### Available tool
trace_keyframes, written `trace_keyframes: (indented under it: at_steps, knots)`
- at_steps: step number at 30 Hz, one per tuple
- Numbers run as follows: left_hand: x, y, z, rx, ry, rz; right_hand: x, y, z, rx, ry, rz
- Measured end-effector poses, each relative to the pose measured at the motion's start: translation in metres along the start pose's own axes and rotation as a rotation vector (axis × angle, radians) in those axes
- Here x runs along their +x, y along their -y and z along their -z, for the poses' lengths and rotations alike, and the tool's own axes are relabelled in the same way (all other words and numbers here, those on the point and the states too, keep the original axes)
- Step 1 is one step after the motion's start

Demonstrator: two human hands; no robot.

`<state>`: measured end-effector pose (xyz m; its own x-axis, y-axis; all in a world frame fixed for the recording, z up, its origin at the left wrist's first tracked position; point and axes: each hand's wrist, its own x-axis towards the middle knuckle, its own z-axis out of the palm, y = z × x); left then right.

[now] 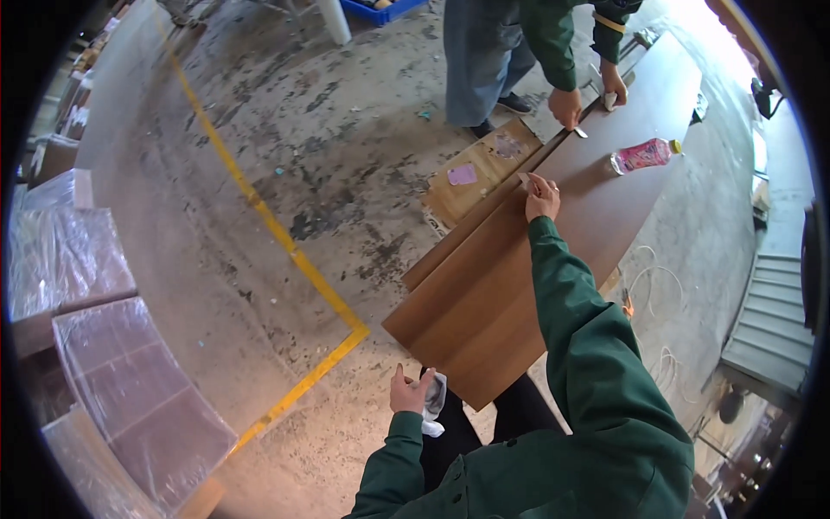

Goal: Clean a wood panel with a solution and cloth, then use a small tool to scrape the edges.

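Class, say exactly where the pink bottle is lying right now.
In the head view, the pink bottle lies on its side on the long brown board, upper right, beyond the person's right hand and near the co-worker's hands.

panel [519, 277] mid bare, free | far end: bottle [644, 156], co-worker's hands [566, 108] block | floor left open

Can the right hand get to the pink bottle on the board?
Probably yes. The right hand rests on the brown board, and the pink bottle lies farther along it with bare board between, though the arm already looks stretched.
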<state>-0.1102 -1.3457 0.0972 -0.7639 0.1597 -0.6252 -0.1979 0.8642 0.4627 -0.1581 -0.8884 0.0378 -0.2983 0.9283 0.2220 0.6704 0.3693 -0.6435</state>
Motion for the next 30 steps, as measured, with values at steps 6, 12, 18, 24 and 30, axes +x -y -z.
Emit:
trace_keyframes:
  at_steps: [6, 12, 18, 24, 30]
  knots:
    - [0.024, -0.013, -0.008, 0.029, 0.078, -0.006, -0.007, 0.007, -0.018, -0.169, -0.162, 0.157]
    - [0.034, -0.007, -0.010, -0.197, 0.233, 0.135, -0.016, 0.009, -0.024, -0.178, -0.213, 0.115]
    - [0.045, -0.003, -0.009, -0.123, 0.438, 0.263, -0.010, 0.007, -0.023, -0.202, -0.245, 0.136]
    - [0.055, -0.004, -0.004, -0.098, 0.567, 0.148, -0.006, 0.004, -0.023, -0.202, -0.240, 0.140]
    - [0.060, -0.012, -0.001, 0.065, 0.647, 0.073, -0.017, 0.006, -0.021, -0.191, -0.243, 0.144]
